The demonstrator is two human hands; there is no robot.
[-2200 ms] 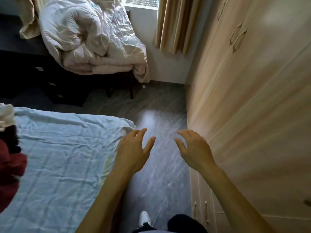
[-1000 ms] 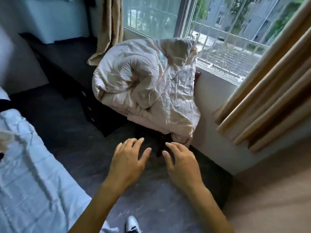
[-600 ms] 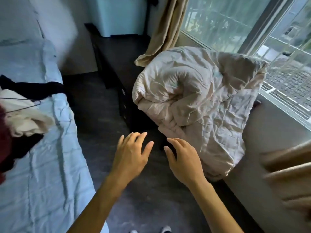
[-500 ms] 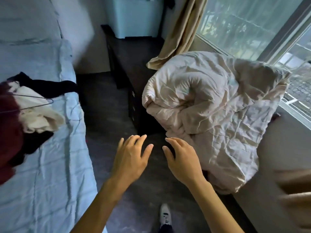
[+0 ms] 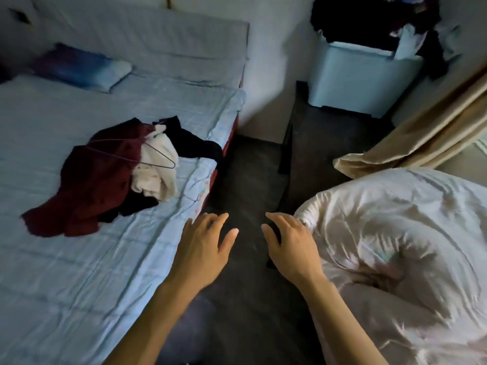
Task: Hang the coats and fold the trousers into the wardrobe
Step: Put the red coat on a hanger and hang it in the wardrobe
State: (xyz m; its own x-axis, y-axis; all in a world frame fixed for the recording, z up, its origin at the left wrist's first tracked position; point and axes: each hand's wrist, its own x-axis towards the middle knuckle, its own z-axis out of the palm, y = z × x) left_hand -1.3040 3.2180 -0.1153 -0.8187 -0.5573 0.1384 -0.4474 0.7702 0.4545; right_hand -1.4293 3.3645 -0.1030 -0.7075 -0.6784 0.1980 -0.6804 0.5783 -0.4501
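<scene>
- The left hand (image 5: 203,248) is held out in front, fingers spread a little, and it holds nothing. It hangs in the air right by the edge of the bed (image 5: 79,272).
- The right hand (image 5: 292,248) is the same: fingers loose and apart, nothing in it. It sits just beside the puffy quilt (image 5: 395,246); I cannot tell if it touches it.
- Both hands are over the dark floor (image 5: 245,180) between the bed and the quilt. I think they are free and ready because the next job is to pick up clothes.
- The clothes pile (image 5: 118,175) lies on the bed, well apart from the hands. In it are a dark red garment (image 5: 92,185), a cream garment (image 5: 158,167) and a black garment (image 5: 192,143), all bunched up.
- A wire hanger (image 5: 155,158) lies on top of the pile, likely left there so a coat can go on it.
- None of the pile looks hung or folded yet, so the job looks near its start. The wardrobe does not show here.
- A pale blue bin (image 5: 361,77) stands far back with dark clothes heaped on top.
</scene>
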